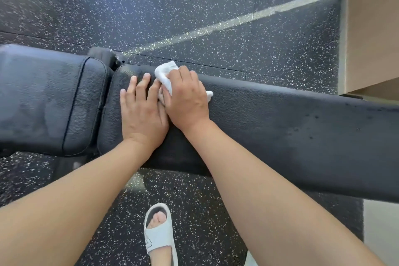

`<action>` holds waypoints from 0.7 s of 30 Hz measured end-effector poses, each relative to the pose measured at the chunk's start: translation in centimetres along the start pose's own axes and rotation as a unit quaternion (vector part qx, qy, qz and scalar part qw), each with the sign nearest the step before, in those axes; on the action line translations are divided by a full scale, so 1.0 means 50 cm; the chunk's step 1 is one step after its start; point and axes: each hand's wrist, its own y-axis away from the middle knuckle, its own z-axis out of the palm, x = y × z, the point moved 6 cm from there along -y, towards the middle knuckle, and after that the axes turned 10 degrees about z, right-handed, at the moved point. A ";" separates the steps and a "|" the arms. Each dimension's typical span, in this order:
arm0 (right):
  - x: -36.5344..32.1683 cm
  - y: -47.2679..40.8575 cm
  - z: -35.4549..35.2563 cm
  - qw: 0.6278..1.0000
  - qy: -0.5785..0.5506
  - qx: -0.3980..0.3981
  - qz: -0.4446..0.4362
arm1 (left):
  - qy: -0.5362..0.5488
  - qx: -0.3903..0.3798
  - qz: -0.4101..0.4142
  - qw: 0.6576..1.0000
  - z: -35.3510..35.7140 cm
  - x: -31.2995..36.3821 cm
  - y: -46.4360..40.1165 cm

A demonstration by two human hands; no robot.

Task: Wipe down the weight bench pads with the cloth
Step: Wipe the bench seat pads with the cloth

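Both forearms are bare up to the frame's lower edge, with no sleeves showing. No rings, watch or bands show on the left hand (142, 112), the right hand (186, 98) or either wrist. The nails that show are short and unpainted. One foot wears a white open-toe sandal (159, 236) with a wide strap across the instep, a thick rounded sole rim, and the toes showing at the front opening.

cloth (167, 77) on long pad (280, 119) | short pad (49, 97) left
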 end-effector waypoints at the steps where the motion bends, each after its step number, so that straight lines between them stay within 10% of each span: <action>1: 0.013 0.003 -0.011 1.000 0.005 0.002 -0.021 | -0.007 -0.014 -0.001 1.000 -0.001 0.004 -0.001; 13: 0.521 0.040 -0.291 0.991 0.044 0.083 0.090 | 0.014 -0.098 0.127 0.987 0.070 0.426 -0.056; 21: 0.819 0.069 -0.461 0.967 0.050 0.132 0.212 | 0.023 -0.028 0.047 0.998 0.148 0.571 -0.080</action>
